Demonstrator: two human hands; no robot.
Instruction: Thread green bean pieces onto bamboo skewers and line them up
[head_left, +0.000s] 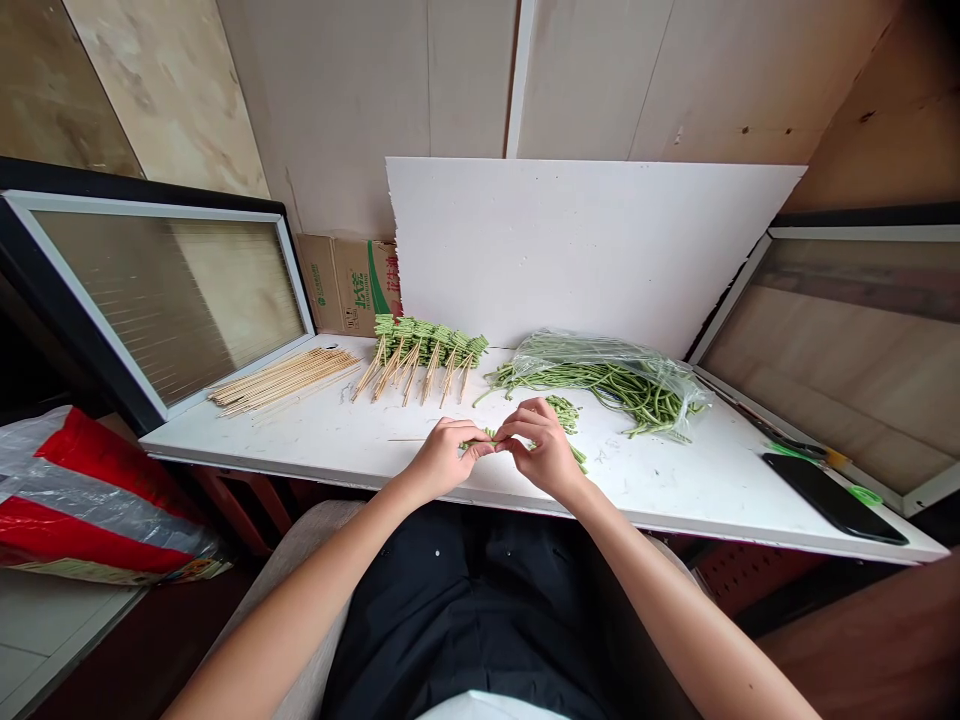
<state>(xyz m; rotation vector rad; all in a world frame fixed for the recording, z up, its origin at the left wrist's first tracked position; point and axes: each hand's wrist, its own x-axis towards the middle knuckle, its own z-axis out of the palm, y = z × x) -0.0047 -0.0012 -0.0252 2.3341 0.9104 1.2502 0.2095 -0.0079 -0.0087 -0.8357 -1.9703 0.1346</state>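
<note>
My left hand [448, 457] and my right hand [541, 447] meet above the front of the white table, fingertips pinched round a small green bean piece [489, 434]. A thin wooden skewer [405, 440] sticks out to the left from behind my left hand. Cut bean pieces [564, 413] lie just behind and beside my right hand. Farther back, skewered green beans [431, 340] are piled with their sticks pointing forward. Bare skewers [285, 380] lie in a bundle at the left. Long green beans [622, 388] spill from a clear plastic bag [600, 350] at the right.
A black phone [834, 497] lies near the right end of the white table [315, 450], with a dark long tool [780, 434] behind it. A cardboard box [345, 284] and a white board [585, 250] stand at the back. Glazed frames flank both sides.
</note>
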